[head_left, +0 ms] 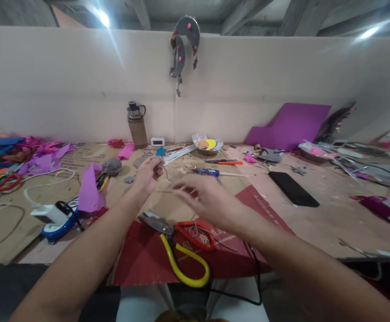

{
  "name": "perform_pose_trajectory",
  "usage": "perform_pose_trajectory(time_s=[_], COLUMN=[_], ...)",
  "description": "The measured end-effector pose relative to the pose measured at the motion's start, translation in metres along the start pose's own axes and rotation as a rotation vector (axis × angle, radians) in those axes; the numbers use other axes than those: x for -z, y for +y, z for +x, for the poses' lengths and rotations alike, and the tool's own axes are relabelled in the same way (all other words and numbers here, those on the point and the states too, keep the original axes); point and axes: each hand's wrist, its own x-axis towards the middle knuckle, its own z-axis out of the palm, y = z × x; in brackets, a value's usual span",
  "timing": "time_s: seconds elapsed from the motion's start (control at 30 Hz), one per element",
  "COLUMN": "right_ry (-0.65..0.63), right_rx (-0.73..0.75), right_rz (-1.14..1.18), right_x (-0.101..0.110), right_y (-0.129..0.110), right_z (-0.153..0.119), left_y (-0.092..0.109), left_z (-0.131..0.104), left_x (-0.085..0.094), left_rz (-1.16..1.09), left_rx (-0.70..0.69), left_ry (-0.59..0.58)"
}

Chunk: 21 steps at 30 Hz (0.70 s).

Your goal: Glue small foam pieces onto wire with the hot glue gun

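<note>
Head view. The left hand (147,175) pinches a thin grey wire (166,171) between its fingertips, above the middle of the tabletop (332,230). The wire bows from these fingertips toward the right hand (201,192), which is blurred, with its fingers loosely curled. Whether the right fingertips also grip the wire cannot be told.

Handling: judged by its thinness, the wire is very light and flexible, likely to spring or kink rather than break. The suitable hold is a fingertip pinch close to an end; a full fist would give little control.

Surroundings: shears (169,230) with yellow and red loop handles lie on a red sheet (137,264) nearer the body, below the hands. They obstruct the near working area, as may the black cable (258,273) at the sheet's right. Beyond the hands lie a blue screwdriver (208,172), white sticks (180,154) and a bowl (211,152). A grey yarn ball (112,166) sits left; a black phone (294,189) lies well apart to the right.
</note>
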Motion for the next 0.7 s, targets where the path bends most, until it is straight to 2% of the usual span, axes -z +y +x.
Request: perform_pose_trajectory(time_s=[0.1,0.13,0.17,0.23,0.27,0.33,0.37,0.5,0.7], right_ry=[0.348,0.435,0.453,0.353,0.259,0.059,0.007,0.049,0.189], right_rx=[-0.158,-0.219,-0.281,-0.481,-0.589,-0.745,-0.791,-0.827,-0.908], right_rz=[-0.029,-0.088,-0.167,-0.318,-0.35,-0.32,-0.279,-0.199,0.07], right_x=[0.019,0.024,0.026,0.025,0.022,0.013,0.008,-0.006,-0.003], right_y=[0.034,0.05,0.067,0.1,0.115,0.136,0.144,0.158,0.156], right_z=[0.0,0.001,0.0,0.0,-0.001,-0.001,0.0,0.01,0.019], left_y=[0.001,0.002,0.002,0.002,0.002,0.002,0.001,-0.001,0.001], left_z=[-0.004,-0.005,-0.006,-0.008,-0.008,-0.009,-0.009,-0.008,-0.008], left_x=[-0.004,-0.006,-0.007,-0.009,-0.01,-0.011,-0.011,-0.009,-0.009], left_rz=[-0.045,-0.052,-0.054,-0.052,-0.043,-0.015,-0.002,0.011,-0.065], left_rx=[0.03,0.027,0.021,0.005,-0.003,-0.02,-0.029,-0.042,0.04], left_ry=[-0.007,-0.005,-0.005,-0.006,-0.008,-0.013,-0.015,-0.034,0.008])
